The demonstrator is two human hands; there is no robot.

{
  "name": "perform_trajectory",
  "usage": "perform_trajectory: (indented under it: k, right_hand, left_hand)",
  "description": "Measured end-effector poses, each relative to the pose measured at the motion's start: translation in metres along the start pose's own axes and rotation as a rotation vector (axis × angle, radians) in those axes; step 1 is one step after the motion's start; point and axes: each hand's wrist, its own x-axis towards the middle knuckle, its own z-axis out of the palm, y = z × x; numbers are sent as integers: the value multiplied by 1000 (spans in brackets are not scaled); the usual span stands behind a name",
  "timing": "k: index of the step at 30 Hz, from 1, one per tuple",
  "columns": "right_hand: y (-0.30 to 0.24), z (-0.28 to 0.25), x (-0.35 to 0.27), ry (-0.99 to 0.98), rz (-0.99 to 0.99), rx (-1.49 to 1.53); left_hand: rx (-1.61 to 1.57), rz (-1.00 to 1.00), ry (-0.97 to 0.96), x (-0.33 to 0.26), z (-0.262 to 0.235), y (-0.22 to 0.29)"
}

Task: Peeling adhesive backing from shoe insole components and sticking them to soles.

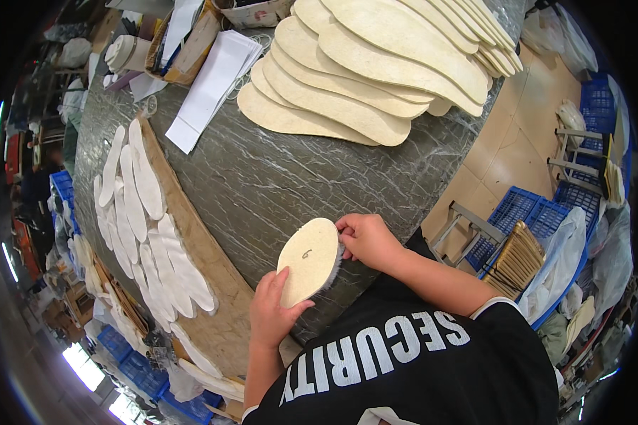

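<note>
A cream-coloured shoe insole [306, 273] with a small handwritten mark on its face and pale fuzz along its right edge is held up in front of me. My left hand [273, 306] grips its lower left end, thumb and fingers closed on it. At the upper right edge, the fingers of my right hand [366, 243] pinch the rim; the fingertips are partly hidden behind the insole. Beyond my hands, large cream insoles [333, 99] lie in overlapping fans on the dark marbled tabletop [262, 184]. To the left, several white insoles [147, 177] are spread on a brown board [216, 283].
White paper strips [213, 88] lie near a cardboard box [191, 49] at the far left of the table. Right of the table edge are a metal-framed stool [475, 223], blue plastic crates [521, 209] and a bundle of brown slats [514, 262]. More blue crates [138, 368] stand lower left.
</note>
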Motion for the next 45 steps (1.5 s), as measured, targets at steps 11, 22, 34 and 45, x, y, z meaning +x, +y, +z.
perform_trajectory:
  k: [11,22,34,45]
  right_hand:
    - [0,-3,-1,-30,-4,1]
    - [37,-4,-31,147,-696,-549]
    - [55,4,-39,80,-1056,-861]
    - [55,7,-39,69,-962,-938]
  left_hand:
    - [12,15,-33,8,-4,5]
    - [34,8,-68,11,-6,6]
    - [3,-53,-155,13,-8,3]
    - [61,-86,-198,16,-12,6]
